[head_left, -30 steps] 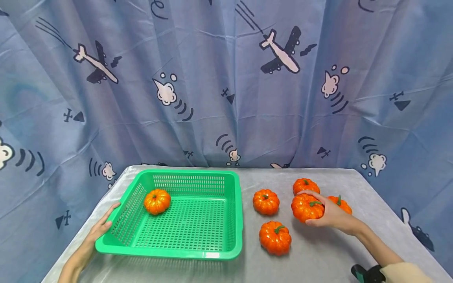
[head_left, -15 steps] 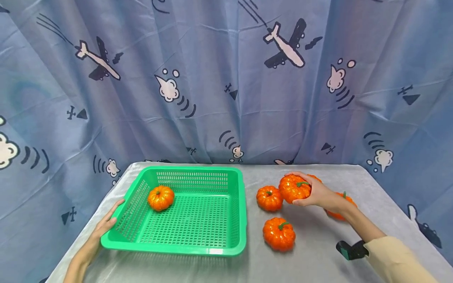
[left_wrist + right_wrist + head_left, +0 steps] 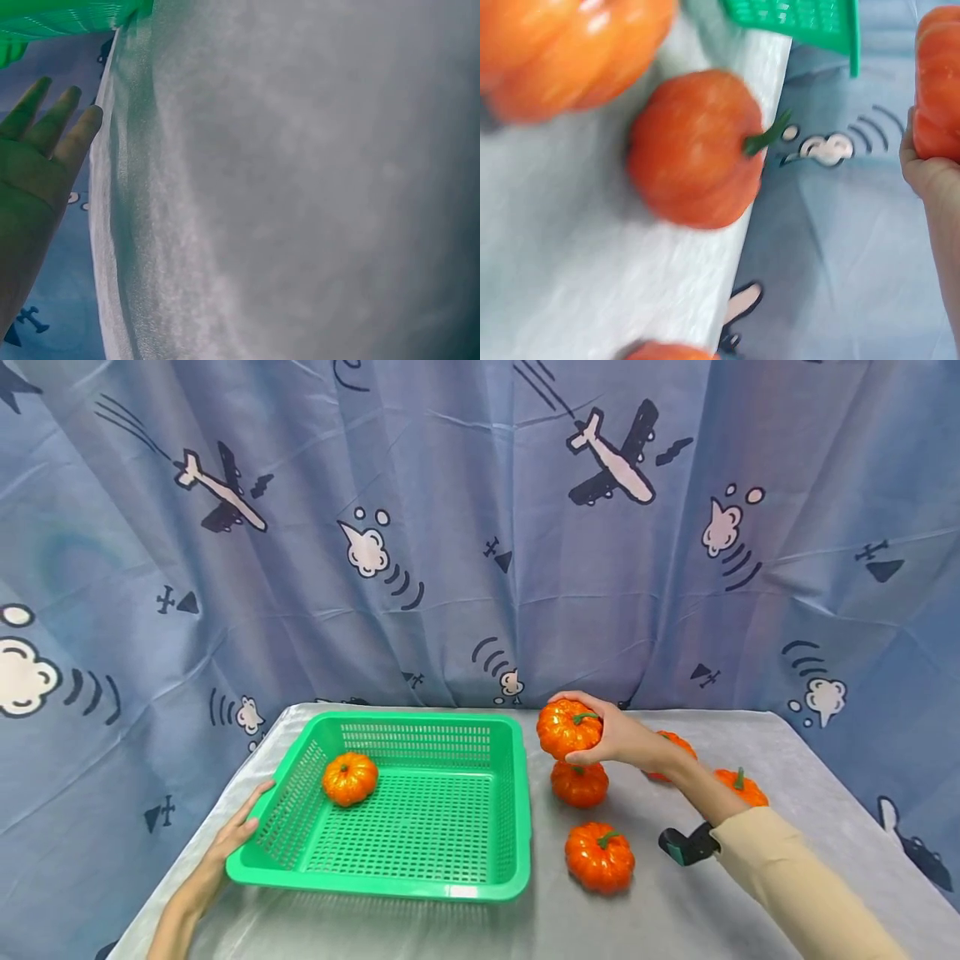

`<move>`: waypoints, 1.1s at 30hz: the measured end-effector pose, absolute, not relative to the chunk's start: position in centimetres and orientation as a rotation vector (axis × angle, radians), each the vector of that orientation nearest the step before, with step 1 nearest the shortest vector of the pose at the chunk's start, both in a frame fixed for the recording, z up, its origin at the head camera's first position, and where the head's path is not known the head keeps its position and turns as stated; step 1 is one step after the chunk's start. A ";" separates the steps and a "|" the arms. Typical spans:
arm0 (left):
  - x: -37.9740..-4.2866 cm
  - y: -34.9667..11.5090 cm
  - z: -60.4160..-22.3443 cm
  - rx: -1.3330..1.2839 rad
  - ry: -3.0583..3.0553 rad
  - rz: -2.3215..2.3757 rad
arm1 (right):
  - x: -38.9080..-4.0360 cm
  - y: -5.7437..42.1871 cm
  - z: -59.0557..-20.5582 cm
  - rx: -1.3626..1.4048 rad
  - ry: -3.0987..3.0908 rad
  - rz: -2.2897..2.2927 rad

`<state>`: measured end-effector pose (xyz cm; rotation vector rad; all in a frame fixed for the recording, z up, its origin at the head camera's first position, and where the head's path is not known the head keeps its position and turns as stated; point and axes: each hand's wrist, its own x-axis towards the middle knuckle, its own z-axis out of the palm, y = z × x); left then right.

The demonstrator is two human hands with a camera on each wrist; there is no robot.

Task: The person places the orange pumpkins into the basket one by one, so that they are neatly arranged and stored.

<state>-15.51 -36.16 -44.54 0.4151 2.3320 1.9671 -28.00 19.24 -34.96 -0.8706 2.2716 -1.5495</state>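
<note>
My right hand (image 3: pixel 626 737) grips a shiny orange toy pumpkin (image 3: pixel 561 733) with a green stem, thumb below and fingers over its far side. It is held up right of the basket and overlaps another pumpkin (image 3: pixel 580 789) behind it in the head view. The right wrist view catches the held pumpkin (image 3: pixel 939 82) at its right edge. My left hand (image 3: pixel 228 842) lies along the left side of the green plastic basket (image 3: pixel 352 883), fingers extended at the rim. In the left wrist view this hand (image 3: pixel 37 161) shows straight fingers. One yellow-orange pumpkin (image 3: pixel 350 778) sits inside the basket's left part.
More pumpkins rest on the grey-white cloth (image 3: pixel 652 910): one in front (image 3: pixel 600 858), another at the back (image 3: pixel 672 748) partly behind the right arm, and a third pumpkin (image 3: pixel 744 787) farther right. A blue airplane-print curtain (image 3: pixel 450 527) hangs behind the table.
My right hand has carried the pumpkin leftward and up, from among the right-hand pumpkins to near the basket's right side. My left hand stays at the basket; the view has shifted slightly.
</note>
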 end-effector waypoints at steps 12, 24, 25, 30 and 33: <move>-15.7 -36.0 -44.5 0.370 2.341 1.961 | -29.8 12.6 -34.0 -1.009 2.184 -1.573; -15.6 -36.2 -44.8 0.401 2.353 1.958 | -30.4 7.2 -33.6 -1.122 2.037 -1.529; -15.6 -36.2 -44.8 0.406 2.360 1.954 | -30.4 6.8 -33.5 -1.137 2.022 -1.530; -15.7 -36.1 -44.8 0.408 2.375 1.949 | -30.4 5.5 -33.3 -1.190 1.998 -1.528; -15.8 -36.0 -44.7 0.377 2.383 1.948 | -30.4 4.8 -33.3 -1.211 1.996 -1.517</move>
